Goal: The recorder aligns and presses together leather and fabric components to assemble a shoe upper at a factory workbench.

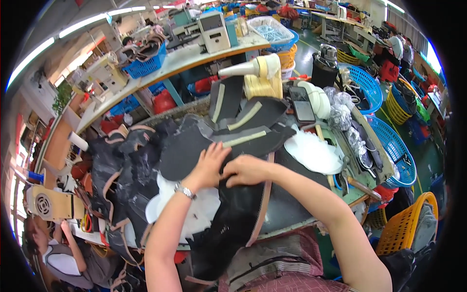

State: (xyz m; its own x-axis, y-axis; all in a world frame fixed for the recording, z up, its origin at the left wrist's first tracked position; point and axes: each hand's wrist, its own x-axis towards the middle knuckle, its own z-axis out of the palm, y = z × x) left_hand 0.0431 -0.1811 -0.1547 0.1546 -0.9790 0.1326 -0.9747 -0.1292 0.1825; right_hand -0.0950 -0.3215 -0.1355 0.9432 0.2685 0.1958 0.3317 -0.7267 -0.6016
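Note:
My left hand (pixel 210 165), with a metal watch on its wrist, presses flat on a black cut material piece (pixel 187 148) on the workbench. My right hand (pixel 245 170) lies beside it, fingers curled on the edge of the same black piece where it meets a cream strip (pixel 245 139). More black pieces with cream strips (pixel 243 117) are fanned out just beyond my hands. A pile of black pieces with tan edging (pixel 116 170) sits to the left. White backing sheets (pixel 314 153) lie at right and under my left forearm.
A dark phone (pixel 302 104) lies beyond the pieces. Blue baskets (pixel 396 151) and a yellow basket (pixel 404 228) stand to the right. Hammers and tools (pixel 360 185) lie on the bench's right edge. Another person (pixel 53 253) sits at lower left. A long table with machines (pixel 214 31) runs behind.

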